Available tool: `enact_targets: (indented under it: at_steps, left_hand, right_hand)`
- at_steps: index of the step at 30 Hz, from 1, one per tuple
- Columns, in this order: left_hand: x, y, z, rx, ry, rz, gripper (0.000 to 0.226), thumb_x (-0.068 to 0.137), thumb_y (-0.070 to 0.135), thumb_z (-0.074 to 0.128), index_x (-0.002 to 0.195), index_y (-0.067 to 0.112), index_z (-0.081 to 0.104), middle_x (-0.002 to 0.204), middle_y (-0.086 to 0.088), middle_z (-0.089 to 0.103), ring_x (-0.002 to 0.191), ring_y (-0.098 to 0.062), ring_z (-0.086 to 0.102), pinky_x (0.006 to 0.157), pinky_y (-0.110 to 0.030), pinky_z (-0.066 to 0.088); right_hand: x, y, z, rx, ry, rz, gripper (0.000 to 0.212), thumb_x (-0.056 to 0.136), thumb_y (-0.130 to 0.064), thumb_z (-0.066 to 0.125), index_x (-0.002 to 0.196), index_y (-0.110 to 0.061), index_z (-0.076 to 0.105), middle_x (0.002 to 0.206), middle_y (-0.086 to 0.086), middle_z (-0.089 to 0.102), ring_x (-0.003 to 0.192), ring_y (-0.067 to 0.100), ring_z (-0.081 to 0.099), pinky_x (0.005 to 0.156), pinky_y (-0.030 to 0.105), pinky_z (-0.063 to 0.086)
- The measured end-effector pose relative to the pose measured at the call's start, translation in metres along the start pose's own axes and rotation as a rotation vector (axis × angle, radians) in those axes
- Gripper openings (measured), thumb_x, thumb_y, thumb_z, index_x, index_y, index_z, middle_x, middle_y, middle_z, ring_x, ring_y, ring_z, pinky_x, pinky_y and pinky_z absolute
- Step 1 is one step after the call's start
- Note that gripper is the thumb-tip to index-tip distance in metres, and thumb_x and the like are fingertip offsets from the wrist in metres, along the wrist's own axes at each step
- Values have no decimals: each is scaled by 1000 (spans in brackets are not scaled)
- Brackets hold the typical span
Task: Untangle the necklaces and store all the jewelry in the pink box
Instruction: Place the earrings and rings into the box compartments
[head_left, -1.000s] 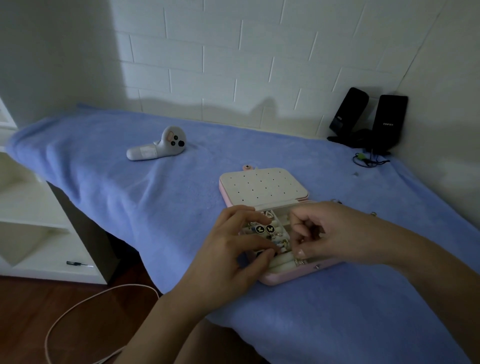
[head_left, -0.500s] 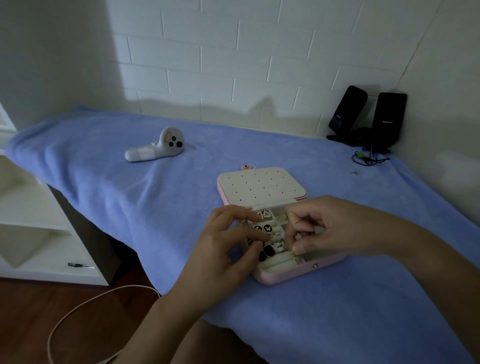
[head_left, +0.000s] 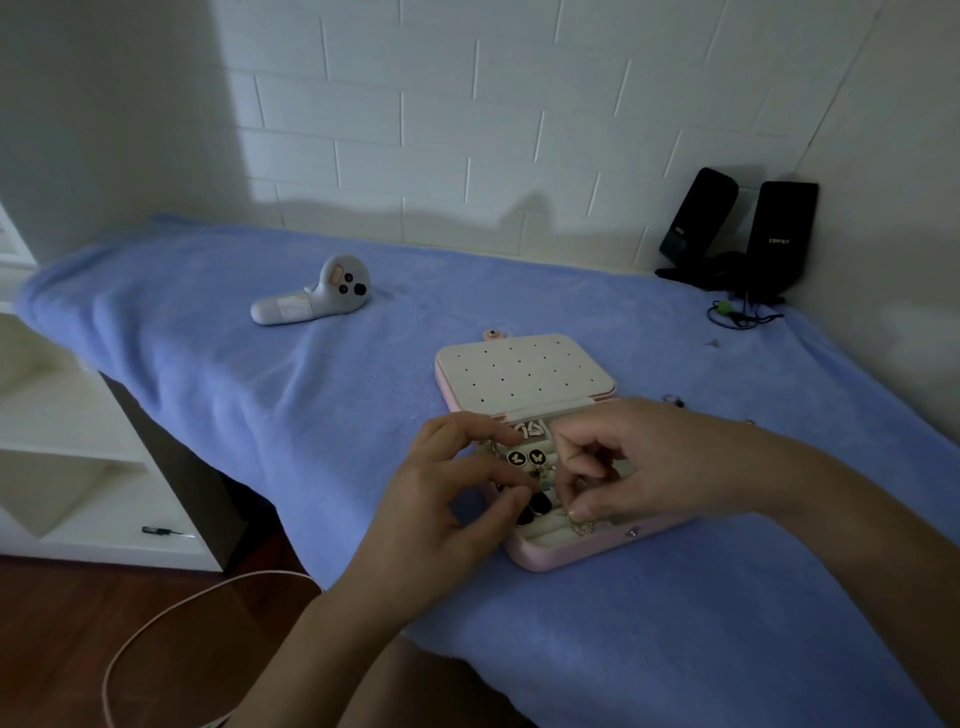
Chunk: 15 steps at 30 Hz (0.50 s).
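The pink box (head_left: 550, 560) lies open on the blue-covered table (head_left: 675, 634), its lid folded flat on the far side. Both hands work over its tray. The right hand (head_left: 649, 467) pinches a small silvery piece (head_left: 583, 527) between thumb and fingertip, right at the near rim. The left hand (head_left: 452, 499) has its fingers curled down among the dark pieces (head_left: 537, 505); whether it grips one, I cannot tell. Round black earrings (head_left: 524, 458) already sit in the tray.

The silvery piece hangs at the very edge, so a loosened pinch would likely drop it onto the cloth. Crowded fingers may snag a chain and drag stored pieces out. A loose piece (head_left: 673, 399) to the right of the lid could be overlooked.
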<state>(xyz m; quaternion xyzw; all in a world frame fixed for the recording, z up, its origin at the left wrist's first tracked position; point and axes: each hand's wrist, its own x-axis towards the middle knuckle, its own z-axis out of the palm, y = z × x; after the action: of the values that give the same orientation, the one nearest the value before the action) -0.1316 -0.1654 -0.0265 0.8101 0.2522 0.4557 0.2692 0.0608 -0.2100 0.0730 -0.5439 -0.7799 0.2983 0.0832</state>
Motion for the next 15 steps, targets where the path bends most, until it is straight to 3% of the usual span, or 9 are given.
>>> enact_targets:
  at_steps: [6, 11, 15]
  left_hand:
    - [-2, -1, -3, -13, -13, -56, 19, 81, 38, 59, 87, 28, 74, 116, 18, 56, 118, -10, 48, 95, -18, 39]
    - [-2, -2, -8, -10, -18, -79, 21, 79, 40, 60, 83, 24, 73, 118, 17, 56, 117, -8, 48, 95, -16, 38]
    - [-4, -1, -9, -3, -18, -75, 18, 80, 39, 60, 82, 24, 71, 117, 19, 55, 116, -5, 49, 94, -13, 37]
  right_hand:
    - [9, -6, 1, -46, -29, -31, 40, 80, -9, 70, 63, -17, 34, 71, -11, 62, 79, 6, 64, 74, 35, 50]
    - [18, -10, 2, -9, -15, -6, 38, 78, -6, 68, 67, -16, 33, 78, -2, 68, 63, -4, 56, 59, 22, 43]
    - [14, -12, 12, 6, 97, -7, 37, 73, -12, 69, 65, -20, 34, 76, -3, 69, 61, 1, 52, 62, 36, 46]
